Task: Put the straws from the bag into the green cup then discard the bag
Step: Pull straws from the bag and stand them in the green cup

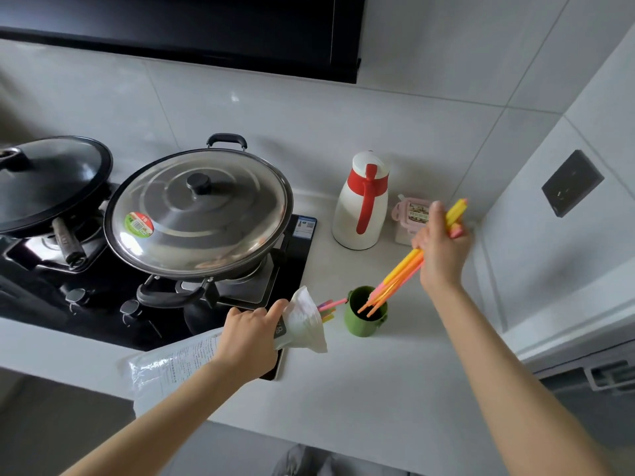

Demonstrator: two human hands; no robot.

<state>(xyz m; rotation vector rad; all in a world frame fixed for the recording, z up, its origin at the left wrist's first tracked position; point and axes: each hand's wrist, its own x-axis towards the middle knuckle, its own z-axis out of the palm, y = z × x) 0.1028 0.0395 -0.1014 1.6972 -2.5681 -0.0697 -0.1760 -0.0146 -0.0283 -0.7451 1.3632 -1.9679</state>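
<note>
A small green cup [360,324] stands on the white counter, right of the stove. My right hand [441,250] grips a bunch of yellow, orange and pink straws [395,280] above it; their lower ends dip slantwise into the cup. My left hand [252,336] holds a clear printed plastic bag [302,324] around its middle, with the open mouth pointing at the cup. A few coloured straws [328,307] stick out of the bag's mouth, one pink tip reaching the cup's rim.
A black gas stove [240,290] carries a steel-lidded wok [199,207] and a dark-lidded pan [44,180]. A white and red thermos jug [360,204] and a pink container [412,214] stand at the back wall. A wall socket [572,182] is on the right.
</note>
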